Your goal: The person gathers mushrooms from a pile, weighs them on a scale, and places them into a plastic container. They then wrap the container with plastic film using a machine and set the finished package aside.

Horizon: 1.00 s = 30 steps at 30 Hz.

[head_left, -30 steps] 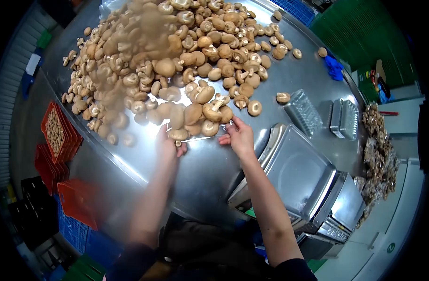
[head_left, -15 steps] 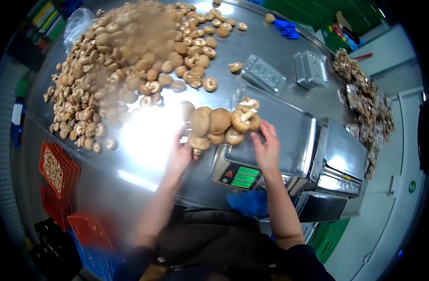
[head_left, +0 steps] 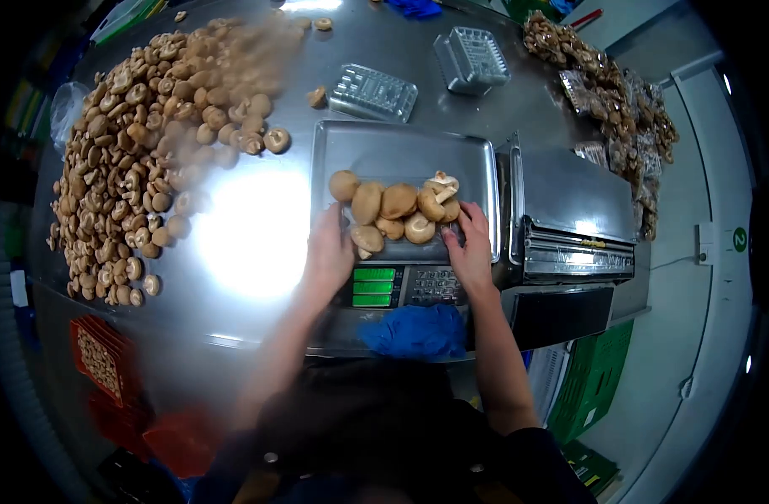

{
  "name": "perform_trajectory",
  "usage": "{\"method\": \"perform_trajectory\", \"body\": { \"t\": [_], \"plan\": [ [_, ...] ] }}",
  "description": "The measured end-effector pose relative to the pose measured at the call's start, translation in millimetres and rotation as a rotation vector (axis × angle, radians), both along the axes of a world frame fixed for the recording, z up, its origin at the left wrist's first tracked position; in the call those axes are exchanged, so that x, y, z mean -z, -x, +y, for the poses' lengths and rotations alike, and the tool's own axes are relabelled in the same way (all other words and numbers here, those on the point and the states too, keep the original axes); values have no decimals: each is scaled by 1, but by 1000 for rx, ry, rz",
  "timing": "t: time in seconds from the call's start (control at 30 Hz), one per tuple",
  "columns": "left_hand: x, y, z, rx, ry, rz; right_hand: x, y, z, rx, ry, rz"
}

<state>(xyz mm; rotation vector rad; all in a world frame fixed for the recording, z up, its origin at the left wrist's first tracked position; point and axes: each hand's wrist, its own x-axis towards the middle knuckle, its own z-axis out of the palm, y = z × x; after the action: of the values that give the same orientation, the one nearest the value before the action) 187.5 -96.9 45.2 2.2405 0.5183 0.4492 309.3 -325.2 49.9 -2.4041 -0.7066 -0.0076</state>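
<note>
Half a second ago we were carrying the clear tray of mushrooms [head_left: 398, 212] above the table edge; now it sits on the steel scale platform [head_left: 401, 151], which suggests the weighing step is under way above the green display [head_left: 373, 286]. Our left hand [head_left: 332, 252] grips the tray's left end, and our right hand [head_left: 472, 244] curls its fingers around the right end, so both hold the tray. Its long axis runs left to right across the platform, mushrooms piled upward, one pale stem pointing up at the right. The loose mushroom pile [head_left: 141, 151] lies well apart to the left; empty clear trays [head_left: 373, 92] lie beyond the scale.
</note>
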Motion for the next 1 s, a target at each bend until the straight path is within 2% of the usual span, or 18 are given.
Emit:
{"method": "perform_trajectory", "body": {
  "t": [0.03, 0.1, 0.2, 0.23, 0.27, 0.3, 0.33, 0.4, 0.5, 0.53, 0.6, 0.67, 0.77, 0.83, 0.87, 0.9, 0.93, 1.0],
  "plan": [
    [2, 5, 6, 45, 117, 62, -4, 1, -4, 5, 7, 41],
    [-2, 16, 18, 85, 164, 128, -18, 0, -12, 10, 19, 113],
    [-39, 15, 21, 36, -174, -99, -64, 3, -1, -42, -173, 27],
    [-55, 10, 18, -2, -256, -167, -75, 3, 9, -50, -123, -78],
    [-71, 0, 8, -63, -230, -143, -76, 4, 17, -70, -96, -74],
    [-73, -4, 2, -28, -239, -77, -77, 5, 26, -92, -68, -70],
    [-72, -9, -3, 1, -401, -76, -77, 4, 32, -117, -40, -70],
    [-56, -16, -7, 28, -355, -117, -63, 2, 35, -89, -135, -104],
    [-51, -7, -6, -50, -183, -259, -70, 7, 31, -40, -292, -129],
    [-69, 5, -10, -90, 117, -286, -80, 14, 30, -67, -324, -150],
    [-89, 29, -8, -208, 400, -249, -96, 36, 27, -121, -387, -182],
    [-71, 60, 8, -218, 650, -350, -104, 66, 44, -286, -420, -136],
    [-50, 107, 22, -109, 1201, -190, -86, 112, 84, -486, -477, -5],
    [-16, 143, 31, -166, 1506, -198, -61, 132, 105, -576, -426, 23],
    [-5, 157, 36, -166, 1525, -163, -49, 138, 111, -630, -383, 42],
    [-1, 166, 36, -227, 1485, -63, -41, 145, 114, -730, -362, 205],
    [0, 173, 38, -186, 1484, -41, -41, 148, 115, -775, -355, 305],
    [31, 197, 53, -122, 1091, 42, -41, 149, 116, -868, -331, 503]
  ]
}}
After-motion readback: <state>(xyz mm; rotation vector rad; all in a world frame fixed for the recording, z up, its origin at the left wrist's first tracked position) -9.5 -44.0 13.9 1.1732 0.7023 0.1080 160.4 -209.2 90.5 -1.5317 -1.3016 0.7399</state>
